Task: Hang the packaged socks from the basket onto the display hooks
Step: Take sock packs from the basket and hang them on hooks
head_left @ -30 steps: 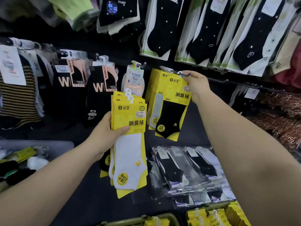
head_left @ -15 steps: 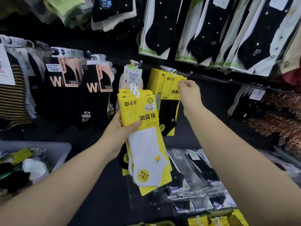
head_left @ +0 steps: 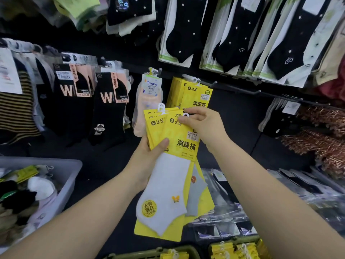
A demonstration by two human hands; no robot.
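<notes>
Packaged socks [head_left: 169,186] now apparently pinched by the returned right hand [head_left: 204,128].

Two hands in shot, left hand [head_left: 147,157] and right hand [head_left: 205,128], and at least three yellow sock packs [head_left: 166,184] in them, exact number's hard to call. On the wall I count two black W packs [head_left: 110,98] up front and one peach pack [head_left: 148,98]. Down low, one grey tub [head_left: 72,165] and one green basket [head_left: 155,251].

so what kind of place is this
Probably a shop's sock display: black packaged socks hang in rows, a bare display hook juts out, and the left hand holds yellow packs.
</notes>
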